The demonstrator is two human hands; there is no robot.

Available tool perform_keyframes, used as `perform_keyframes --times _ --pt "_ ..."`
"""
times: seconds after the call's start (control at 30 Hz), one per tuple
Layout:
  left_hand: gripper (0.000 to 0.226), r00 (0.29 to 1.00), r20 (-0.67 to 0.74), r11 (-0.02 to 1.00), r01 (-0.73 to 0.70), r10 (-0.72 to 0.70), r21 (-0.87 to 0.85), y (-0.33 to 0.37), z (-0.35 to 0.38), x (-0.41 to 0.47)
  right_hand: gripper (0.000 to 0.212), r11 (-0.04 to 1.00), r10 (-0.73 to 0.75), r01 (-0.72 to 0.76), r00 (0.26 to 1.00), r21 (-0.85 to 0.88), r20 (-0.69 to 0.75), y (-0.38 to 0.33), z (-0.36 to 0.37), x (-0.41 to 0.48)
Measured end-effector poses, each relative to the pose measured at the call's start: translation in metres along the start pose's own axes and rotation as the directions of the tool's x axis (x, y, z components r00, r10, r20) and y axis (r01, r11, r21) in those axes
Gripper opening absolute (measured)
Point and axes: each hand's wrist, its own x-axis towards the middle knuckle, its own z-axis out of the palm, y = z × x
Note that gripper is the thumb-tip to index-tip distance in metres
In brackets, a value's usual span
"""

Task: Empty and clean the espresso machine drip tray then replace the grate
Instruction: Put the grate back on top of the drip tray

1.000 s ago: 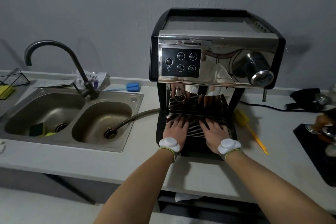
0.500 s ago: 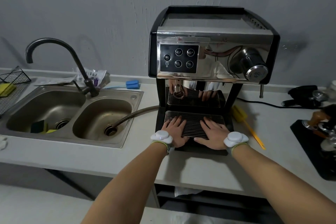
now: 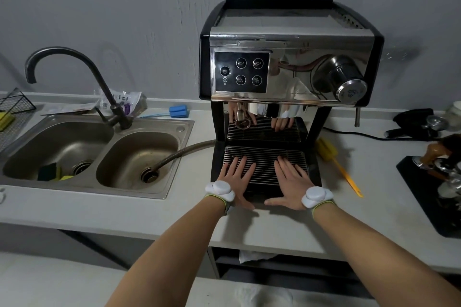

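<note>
A chrome and black espresso machine (image 3: 289,57) stands on the grey counter. At its foot sits the black drip tray (image 3: 314,174) with a wire grate (image 3: 264,159) lying on top. My left hand (image 3: 235,177) lies flat on the left part of the grate, fingers spread, thumb down at the tray's front edge. My right hand (image 3: 290,179) lies flat on the right part in the same way. Neither hand is closed around anything. The machine's shiny back panel mirrors both hands.
A steel double sink (image 3: 94,154) with a dark tap (image 3: 74,75) lies to the left, sponges in its left basin and a hose (image 3: 182,154) in the right drain. A yellow brush (image 3: 336,164) lies right of the tray. A black mat with coffee tools (image 3: 439,182) is far right.
Both hands have slid back toward me along the grate, so the thumbs now rest at the tray's front edge. The grate and tray sit where they were.
</note>
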Motion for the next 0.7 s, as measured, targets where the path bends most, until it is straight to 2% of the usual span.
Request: perform_keyframes --times 0.2,0.43,0.7 --pt "0.113 1.000 -0.022 1.000 0.010 -0.009 0.027 -0.003 -0.002 0.015 0.129 1.000 0.007 -0.007 1.000 0.001 -0.007 0.008 -0.001 0.018" --pt "0.113 1.000 0.020 1.000 0.015 -0.015 0.019 -0.003 -0.002 0.015 0.133 1.000 -0.001 0.001 1.000 -0.018 -0.022 0.010 0.005 0.022" --pt "0.112 0.997 0.037 0.996 0.073 -0.071 -0.054 0.005 -0.010 0.008 0.128 0.999 0.027 -0.027 1.000 -0.016 0.002 0.001 -0.003 0.014"
